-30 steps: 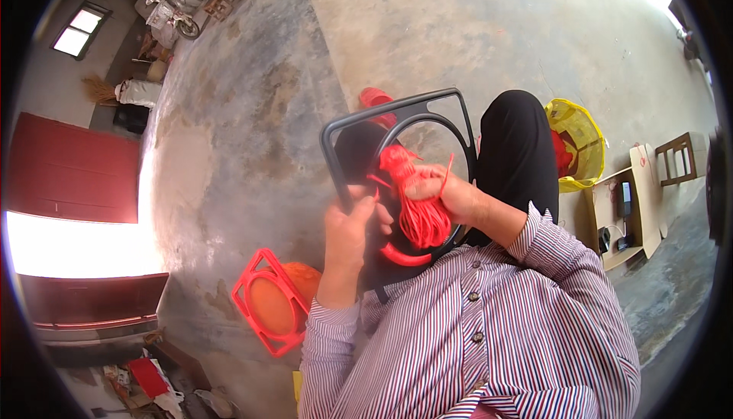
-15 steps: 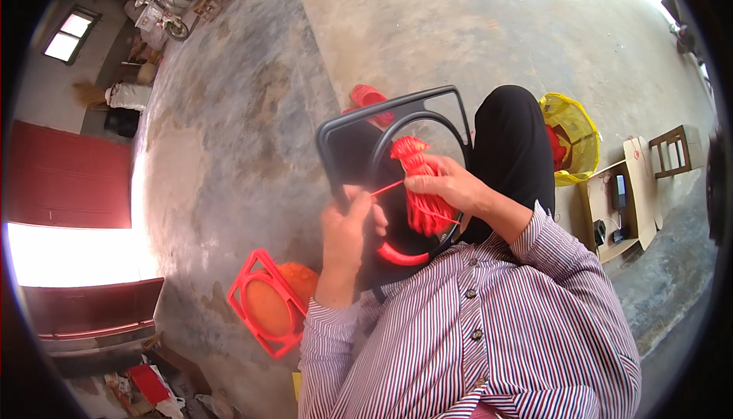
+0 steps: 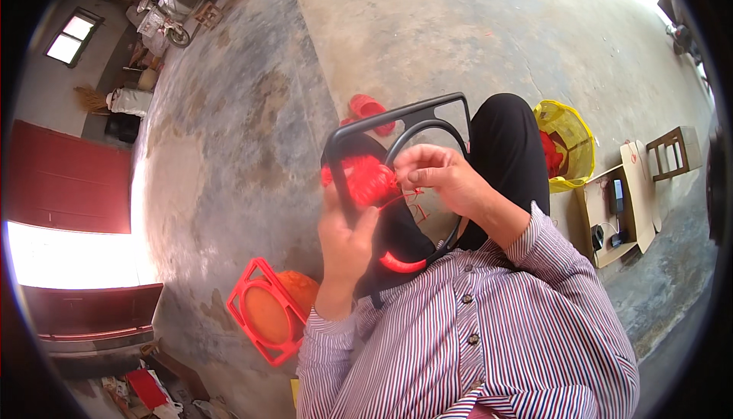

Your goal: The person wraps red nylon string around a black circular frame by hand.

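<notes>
A black plastic frame with a round ring (image 3: 398, 111) rests over my lap, and a short stretch of the ring's lower part is wrapped in red cord (image 3: 401, 264). My left hand (image 3: 345, 237) is closed around a loose bundle of red cord (image 3: 368, 180), at the frame's left bar. Over the ring's opening, my right hand (image 3: 447, 178) has its fingers curled in a pinch by the bundle's right end. A thin red strand runs from near my left thumb to just below the right fingers; their exact hold on it is partly hidden.
Red slippers (image 3: 369, 106) lie on the concrete floor beyond the frame. At left stands a red-framed stool with an orange round part (image 3: 263, 314). To the right are a yellow basket (image 3: 584, 140) with red material, an open cardboard box (image 3: 641, 182) holding dark devices, and a wooden stool (image 3: 676, 153).
The cord bundle has gone from my right hand to my left, moving leftward across the ring. My right hand, now without the bundle, pinches near the strand.
</notes>
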The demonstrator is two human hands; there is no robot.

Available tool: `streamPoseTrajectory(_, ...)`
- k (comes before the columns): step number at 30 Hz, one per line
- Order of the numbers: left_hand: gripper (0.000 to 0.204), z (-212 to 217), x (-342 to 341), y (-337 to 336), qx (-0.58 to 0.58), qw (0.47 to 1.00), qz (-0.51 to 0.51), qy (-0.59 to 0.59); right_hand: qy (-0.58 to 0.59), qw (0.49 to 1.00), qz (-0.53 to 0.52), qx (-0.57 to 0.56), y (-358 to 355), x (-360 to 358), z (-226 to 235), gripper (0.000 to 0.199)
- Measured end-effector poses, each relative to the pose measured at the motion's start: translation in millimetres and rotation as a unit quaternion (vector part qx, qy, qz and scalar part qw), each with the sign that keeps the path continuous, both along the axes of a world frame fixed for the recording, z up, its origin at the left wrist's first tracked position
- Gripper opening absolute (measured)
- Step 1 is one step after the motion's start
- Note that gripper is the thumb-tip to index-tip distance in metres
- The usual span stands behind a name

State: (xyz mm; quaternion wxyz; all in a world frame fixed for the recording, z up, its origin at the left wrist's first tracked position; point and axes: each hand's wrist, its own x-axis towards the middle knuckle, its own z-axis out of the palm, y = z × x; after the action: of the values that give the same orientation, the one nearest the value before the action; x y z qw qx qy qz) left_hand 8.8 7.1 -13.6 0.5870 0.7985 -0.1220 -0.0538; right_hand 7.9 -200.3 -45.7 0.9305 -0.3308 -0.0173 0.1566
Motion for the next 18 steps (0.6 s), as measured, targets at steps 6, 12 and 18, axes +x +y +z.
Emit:
streamPoseTrajectory(6, 0.022, 21.8, -4.1, -25.6, 0.009, 0.992, -0.059, -0.112, -0.395, 0.657, -0.263, -0.586, 10.3, -7.0, 37.1, 0.039)
streamPoseTrajectory(12, 0.074, 0.8, -0.9, -8.8, -0.033, 0.994, 0.005, -0.105, -0.146, 0.938, -0.284, -0.131, -27.6, -14.4, 47.3, 0.044)
streamPoseTrajectory(18, 0.018, -36.7, 6.9, 28.4, -0.126, 0.986, 0.092, 0.065, -0.164, 0.967, -0.152, 0.126, -112.7, -82.2, 59.2, 0.038)
